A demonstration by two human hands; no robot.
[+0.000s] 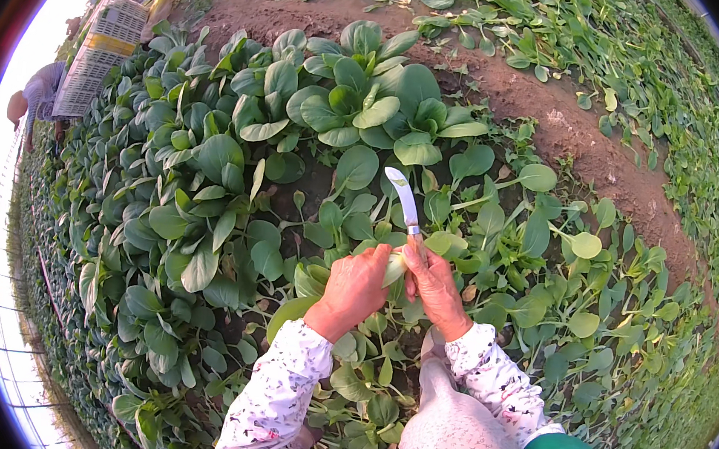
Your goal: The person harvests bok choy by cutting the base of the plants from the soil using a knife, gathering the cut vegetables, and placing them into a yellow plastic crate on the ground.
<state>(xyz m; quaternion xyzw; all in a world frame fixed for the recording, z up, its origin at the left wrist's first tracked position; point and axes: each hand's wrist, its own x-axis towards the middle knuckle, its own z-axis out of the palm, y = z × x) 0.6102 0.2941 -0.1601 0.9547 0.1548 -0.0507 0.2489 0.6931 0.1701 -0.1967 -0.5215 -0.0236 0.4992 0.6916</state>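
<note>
My right hand [436, 290] grips the wooden handle of a small curved-blade harvesting knife [405, 195]. Its pale blade points away from me, with a bit of green leaf stuck near the tip. Close beside it, my left hand [352, 289] is closed around a pak choi plant [395, 270]. The pale stalk base shows between the two hands, touching my right fingers. Some of its leaves seem to hang below my left hand, but they blend with the foliage underneath. Cut or loose leaves [349, 381] lie on the soil beneath my forearms.
Standing pak choi [351, 99] grows thickly ahead and to the left. A bare soil furrow [573, 124] curves along the far and right side, with leaf litter [683, 112] beyond. White plastic crates [102, 54] stand upper left, where another person [44, 85] bends down.
</note>
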